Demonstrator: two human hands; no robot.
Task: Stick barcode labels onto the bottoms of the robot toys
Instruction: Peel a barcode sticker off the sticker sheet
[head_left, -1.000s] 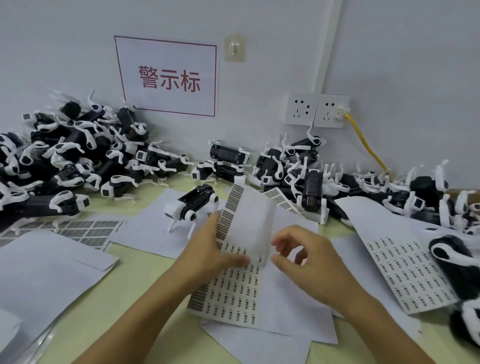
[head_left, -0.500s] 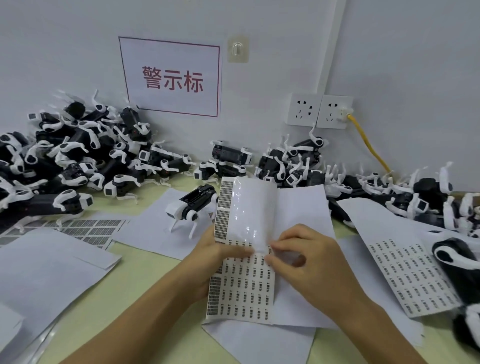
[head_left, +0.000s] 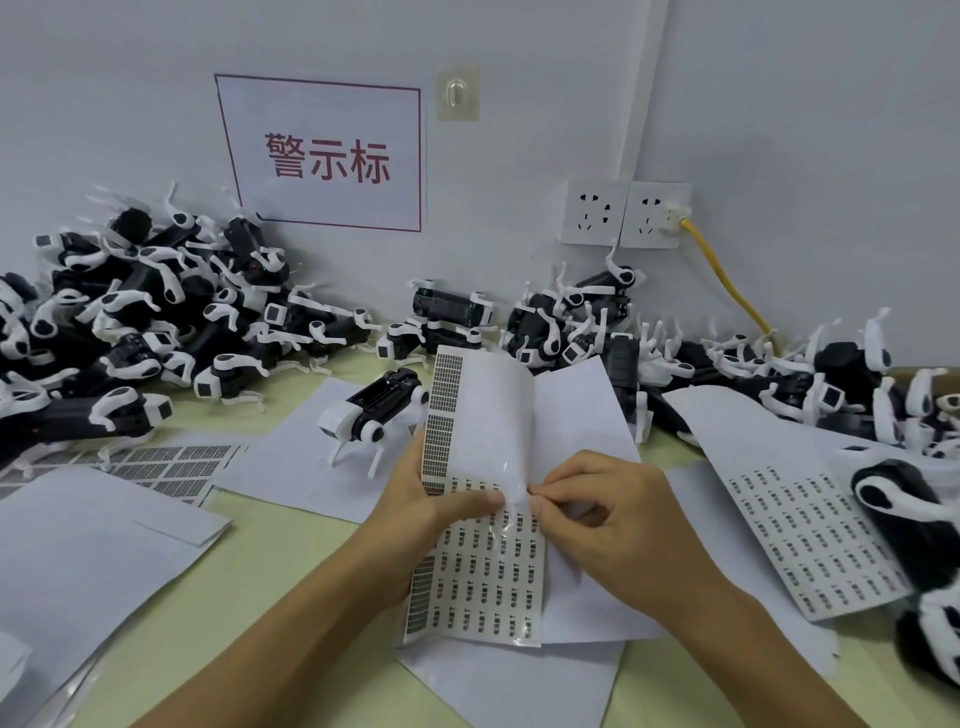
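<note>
A barcode label sheet (head_left: 480, 582) lies in front of me, its upper half curled up and bent back. My left hand (head_left: 415, 499) grips the sheet at the fold, thumb on top. My right hand (head_left: 608, 514) pinches at the fold with thumb and forefinger, right beside the left thumb; whether a label is between them I cannot tell. One black-and-white robot dog toy (head_left: 371, 410) stands upright on white paper just behind the sheet. Piles of the same toys lie at the back left (head_left: 145, 322) and back right (head_left: 727, 364).
A second label sheet (head_left: 810, 535) lies to the right, a used grid sheet (head_left: 171, 467) to the left. Loose white paper (head_left: 88, 551) covers the yellow-green table (head_left: 291, 587). More toys (head_left: 914, 519) sit at the right edge. A wall sign, sockets and yellow cable are behind.
The sheet has been drawn closer and turned more upright. My right hand moved from hovering open beside it to pinching at the fold next to my left thumb.
</note>
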